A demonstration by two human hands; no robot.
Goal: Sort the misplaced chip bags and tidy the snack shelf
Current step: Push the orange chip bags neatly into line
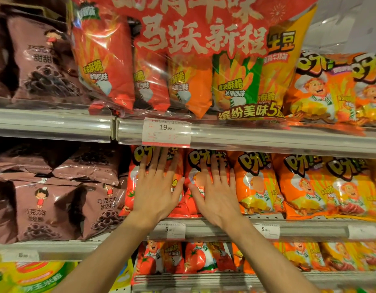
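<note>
On the middle shelf stand two red tomato chip bags side by side. My left hand [156,187] lies flat on the left red bag [131,187], fingers straight and spread. My right hand [216,191] presses flat on the right red bag [190,166] in the same way. Neither hand grips anything. Orange chip bags [254,182] of the same brand stand directly to the right of the red ones.
Brown chocolate ring snack bags [45,210] fill the left of the middle shelf and the shelf above. A big red multipack [204,60] sits on the upper shelf above a price tag [166,132]. More red and orange bags [193,258] line the lower shelf.
</note>
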